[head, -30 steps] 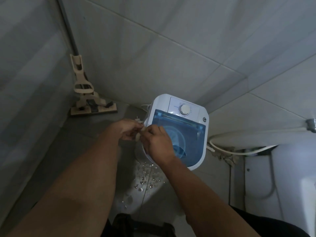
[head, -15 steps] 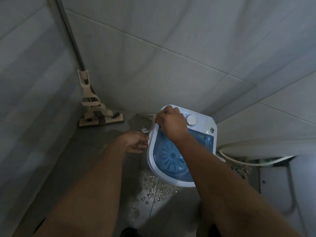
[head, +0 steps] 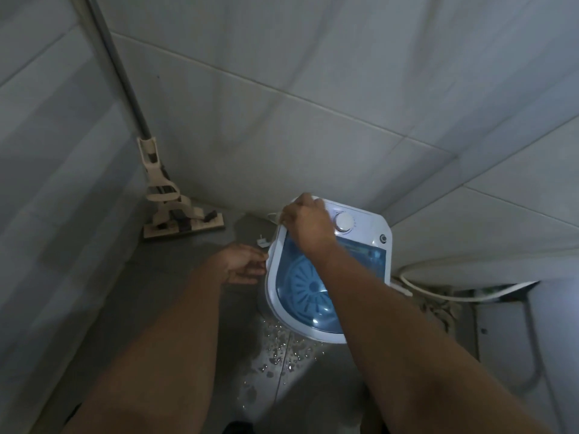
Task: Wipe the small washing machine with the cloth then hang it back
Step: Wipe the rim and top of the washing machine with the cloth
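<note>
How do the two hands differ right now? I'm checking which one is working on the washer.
The right hand is on top of the washing machine, at its far left corner beside the white dial; the left hand sits lower, beside the machine's left side. The right hand is curled, knuckles up; the left hand's fingers point toward the machine. No cloth is clearly visible in either. Both arms are bare.

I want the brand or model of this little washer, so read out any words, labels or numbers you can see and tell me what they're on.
None can be read.
Small washing machine, around the white dial: faint marks, too small and blurred to read.
Strip along the far edge of the blue lid: pale marks, blurred, unreadable.
The right hand covers part of the control panel.
</note>
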Tool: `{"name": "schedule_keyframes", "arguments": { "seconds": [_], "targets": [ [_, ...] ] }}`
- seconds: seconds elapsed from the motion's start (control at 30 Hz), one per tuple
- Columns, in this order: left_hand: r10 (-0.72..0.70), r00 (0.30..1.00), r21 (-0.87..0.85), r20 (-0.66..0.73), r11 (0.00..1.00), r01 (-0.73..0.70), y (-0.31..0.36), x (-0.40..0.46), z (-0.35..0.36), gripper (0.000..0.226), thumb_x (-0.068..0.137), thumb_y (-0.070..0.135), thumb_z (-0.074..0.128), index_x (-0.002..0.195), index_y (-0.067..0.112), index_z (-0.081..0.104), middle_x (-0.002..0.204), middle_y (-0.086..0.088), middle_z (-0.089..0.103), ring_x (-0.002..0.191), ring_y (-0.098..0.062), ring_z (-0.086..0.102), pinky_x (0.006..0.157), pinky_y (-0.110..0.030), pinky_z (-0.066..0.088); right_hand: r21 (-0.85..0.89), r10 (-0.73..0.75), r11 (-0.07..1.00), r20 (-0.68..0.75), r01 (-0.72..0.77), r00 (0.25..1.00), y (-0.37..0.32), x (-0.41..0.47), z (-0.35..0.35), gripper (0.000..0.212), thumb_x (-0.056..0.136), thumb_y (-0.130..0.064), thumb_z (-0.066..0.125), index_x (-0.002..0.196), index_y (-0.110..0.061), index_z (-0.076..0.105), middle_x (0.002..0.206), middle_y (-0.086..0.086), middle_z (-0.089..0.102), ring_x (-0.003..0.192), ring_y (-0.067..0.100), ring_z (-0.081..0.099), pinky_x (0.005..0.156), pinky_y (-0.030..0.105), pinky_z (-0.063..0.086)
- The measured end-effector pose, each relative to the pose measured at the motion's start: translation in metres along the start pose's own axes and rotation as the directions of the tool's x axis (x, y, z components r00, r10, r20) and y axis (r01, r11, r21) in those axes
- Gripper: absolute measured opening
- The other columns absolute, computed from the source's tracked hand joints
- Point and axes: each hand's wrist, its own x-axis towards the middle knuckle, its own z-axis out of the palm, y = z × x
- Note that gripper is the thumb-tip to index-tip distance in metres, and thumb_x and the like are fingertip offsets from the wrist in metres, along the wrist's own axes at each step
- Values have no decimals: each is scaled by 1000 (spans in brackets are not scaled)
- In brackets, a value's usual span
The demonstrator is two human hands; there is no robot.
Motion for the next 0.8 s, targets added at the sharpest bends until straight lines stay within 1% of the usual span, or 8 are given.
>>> {"name": "schedule_keyframes", "arguments": {
  "seconds": [0.17,0.27,0.43,0.5,0.6,0.67,0.73,0.8],
  "targets": [
    [20,1000,4,-24,1000,-20,0,-10,8,9,95,13,58,100,13,66,101,-7,71,91,-20,67,92,-40,54,120,-75,989,-96,86,993,-7,-69,35,18,89,-29,69,105,-25,77,113,2,64,99,34,55,82,44,52],
    [47,998,23,-53,999,-45,-2,-9,9,10,93,10,59,95,11,69,100,-13,72,93,-27,68,94,-42,54,153,-137,976,-135,157,981,-9,-108,40,23,94,-30,61,111,-28,75,113,1,64,97,31,55,81,39,48],
    [60,994,101,-95,994,-51,-2,-8,14,6,92,14,61,93,15,67,88,-8,71,81,-22,67,100,-45,47,405,-129,907,14,112,992,-6,-140,28,21,94,-32,62,110,-30,76,104,-4,68,96,18,60,85,30,47],
    [68,992,97,-105,994,-58,-2,-7,15,7,92,15,61,95,14,67,87,-7,70,77,-20,66,99,-44,47,672,26,730,159,-127,987,-2,-146,12,16,94,-23,67,105,-23,79,96,-6,72,91,12,66,85,28,53],
    [74,989,100,-126,993,-62,-3,-6,16,9,93,15,61,97,13,68,92,-8,71,82,-21,67,99,-45,50,870,250,202,399,-450,883,27,-157,-6,16,93,-18,72,106,-10,78,94,-2,76,93,18,71,84,32,58],
    [84,988,101,-131,992,-70,-3,-8,17,8,93,15,60,95,12,68,95,-10,72,86,-23,67,99,-45,51,875,287,-107,481,-471,828,53,-164,-13,33,90,-27,75,117,-8,72,114,13,74,111,34,68,96,49,57],
    [91,985,107,-144,991,-75,-2,-9,20,11,93,14,60,98,10,69,98,-12,72,89,-25,68,97,-43,52,892,370,-250,448,-377,814,74,-164,-24,37,92,-25,71,123,-5,67,122,22,69,112,39,67,95,56,56],
    [96,983,105,-156,991,-80,-3,-8,20,11,93,12,61,99,9,69,98,-13,72,86,-25,68,94,-42,52,940,537,-203,342,-275,771,94,-161,-36,23,96,-20,68,115,-8,72,110,19,73,97,34,70,83,46,61]
  ]
}}
